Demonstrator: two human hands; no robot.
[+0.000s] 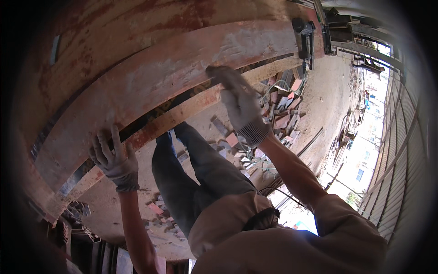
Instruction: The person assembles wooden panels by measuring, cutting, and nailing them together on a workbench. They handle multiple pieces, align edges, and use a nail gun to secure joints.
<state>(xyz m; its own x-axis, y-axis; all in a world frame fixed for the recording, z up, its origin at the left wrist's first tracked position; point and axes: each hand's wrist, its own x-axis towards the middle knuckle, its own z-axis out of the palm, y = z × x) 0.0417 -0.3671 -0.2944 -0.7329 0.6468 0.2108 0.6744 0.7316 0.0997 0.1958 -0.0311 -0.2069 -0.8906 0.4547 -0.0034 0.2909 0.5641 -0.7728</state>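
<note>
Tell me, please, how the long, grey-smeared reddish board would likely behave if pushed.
The board seems unlikely to roll, being broad and flat. It may feel heavy, given its length. The black clamp-like fitting at its right end might hinder sliding.

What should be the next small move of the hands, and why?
Perhaps press the left gloved hand down to steady the red-stained board: that hand lies at the near edge, toward the left end, while a black clamp-like fitting sits near the right end.
</note>
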